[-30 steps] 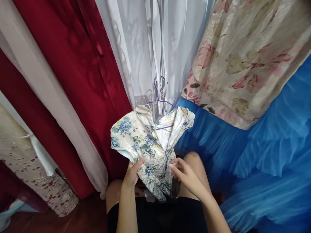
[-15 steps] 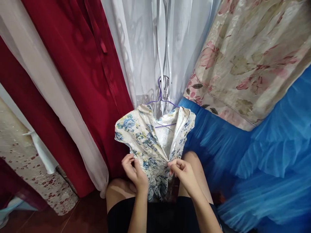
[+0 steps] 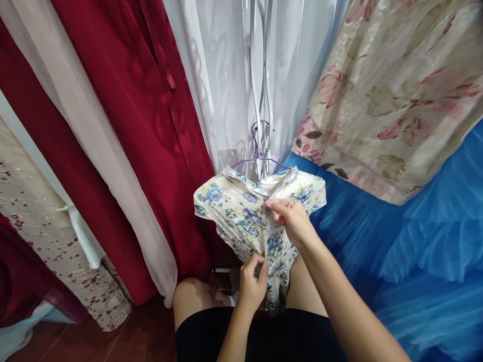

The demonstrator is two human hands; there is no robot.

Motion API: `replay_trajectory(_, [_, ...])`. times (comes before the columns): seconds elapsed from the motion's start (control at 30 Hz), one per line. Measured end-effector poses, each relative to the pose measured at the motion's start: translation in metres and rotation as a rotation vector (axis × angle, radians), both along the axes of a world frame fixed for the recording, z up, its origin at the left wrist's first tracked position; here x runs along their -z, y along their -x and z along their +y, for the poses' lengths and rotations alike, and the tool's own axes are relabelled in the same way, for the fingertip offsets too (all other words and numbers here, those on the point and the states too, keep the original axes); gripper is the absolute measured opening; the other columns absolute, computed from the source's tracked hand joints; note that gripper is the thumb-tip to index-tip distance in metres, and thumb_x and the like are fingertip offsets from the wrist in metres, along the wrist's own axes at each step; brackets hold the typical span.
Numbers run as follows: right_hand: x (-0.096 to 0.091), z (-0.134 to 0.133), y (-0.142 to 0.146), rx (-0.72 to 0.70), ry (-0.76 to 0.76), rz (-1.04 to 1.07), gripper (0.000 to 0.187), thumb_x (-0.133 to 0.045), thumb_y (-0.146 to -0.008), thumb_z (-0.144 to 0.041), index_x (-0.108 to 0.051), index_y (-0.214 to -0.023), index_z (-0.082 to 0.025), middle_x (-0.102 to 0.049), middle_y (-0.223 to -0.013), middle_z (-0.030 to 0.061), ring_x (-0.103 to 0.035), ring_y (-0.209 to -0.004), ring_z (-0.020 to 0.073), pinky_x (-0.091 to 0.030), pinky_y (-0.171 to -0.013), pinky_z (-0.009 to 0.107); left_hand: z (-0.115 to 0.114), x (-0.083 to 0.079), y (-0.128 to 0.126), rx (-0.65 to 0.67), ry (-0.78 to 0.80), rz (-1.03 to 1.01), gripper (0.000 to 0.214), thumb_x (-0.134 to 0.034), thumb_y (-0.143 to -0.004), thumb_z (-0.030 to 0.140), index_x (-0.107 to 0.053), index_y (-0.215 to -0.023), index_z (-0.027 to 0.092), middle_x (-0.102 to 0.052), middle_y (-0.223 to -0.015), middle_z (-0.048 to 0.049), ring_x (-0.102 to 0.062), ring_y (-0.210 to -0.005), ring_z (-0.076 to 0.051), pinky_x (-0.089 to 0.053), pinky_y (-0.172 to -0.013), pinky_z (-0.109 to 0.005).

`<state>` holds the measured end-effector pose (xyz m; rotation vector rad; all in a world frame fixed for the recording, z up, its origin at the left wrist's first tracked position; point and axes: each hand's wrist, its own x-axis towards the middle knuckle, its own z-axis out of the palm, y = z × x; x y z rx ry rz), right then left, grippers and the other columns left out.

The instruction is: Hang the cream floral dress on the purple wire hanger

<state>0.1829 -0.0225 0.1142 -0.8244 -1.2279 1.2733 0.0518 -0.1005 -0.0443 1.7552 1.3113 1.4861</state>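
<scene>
A white dress with blue and yellow flowers (image 3: 241,211) hangs before me on a purple hanger (image 3: 256,155). Its back seam runs down the middle, with the zipper closed up to a point near the neckline. There my right hand (image 3: 292,218) pinches the zipper pull, which my fingers mostly hide. Lower down, my left hand (image 3: 253,281) grips the dress fabric beside the seam between thumb and fingers. The dress's lower end bunches between my knees.
Long red cloth (image 3: 124,125) and a pale sheer panel (image 3: 94,130) hang at left. White cloth with straps (image 3: 222,65) is behind the hanger. To the right hang a floral skirt (image 3: 385,105) and blue ruffled tulle (image 3: 426,251). Dark red tiled floor (image 3: 132,332) shows below.
My right hand has moved up with the zipper pull, and the open V of the dress has closed. From the dress's left side, my left hand has come to the seam and gripped the fabric.
</scene>
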Motion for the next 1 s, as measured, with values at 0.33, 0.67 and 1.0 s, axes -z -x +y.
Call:
replay_trajectory(0.33, [-0.065,0.042,0.015,-0.01,-0.099,0.054,0.018,-0.072,-0.072,-0.031,-0.066,-0.068,-0.014,-0.048,-0.049,-0.0039,-0.03,-0.044,0.0056,-0.019,-0.044,0.024,0.013,-0.012,0.024,0.154,0.069,0.199,0.019,-0.055,-0.097,0.033,-0.06,-0.083,0.021,-0.063,-0.079,-0.003,-0.06,-0.078,-0.02,-0.043,-0.075,-0.03])
replay_trajectory(0.67, [-0.052,0.017,0.002,0.075,-0.328,-0.211,0.021,-0.064,-0.084,-0.033,-0.059,-0.071,-0.017,-0.042,-0.048,-0.0062,-0.033,-0.046,0.0076,-0.022,-0.049,0.025,0.091,-0.203,0.036,0.011,-0.483,0.191,0.023,-0.051,-0.101,0.033,-0.068,-0.114,0.024,-0.068,-0.095,-0.0055,-0.062,-0.091,-0.021,-0.046,-0.088,-0.034])
replay_trajectory(1.0, [-0.032,0.036,0.007,0.079,-0.373,-0.349,0.023,-0.062,-0.085,-0.036,-0.053,-0.072,-0.02,-0.039,-0.05,-0.0073,-0.03,-0.046,0.0082,-0.021,-0.049,0.025,0.098,-0.213,0.035,-0.214,-0.659,0.291,0.018,-0.06,-0.097,0.028,-0.067,-0.083,0.02,-0.069,-0.089,-0.0049,-0.058,-0.1,-0.023,-0.043,-0.095,-0.038])
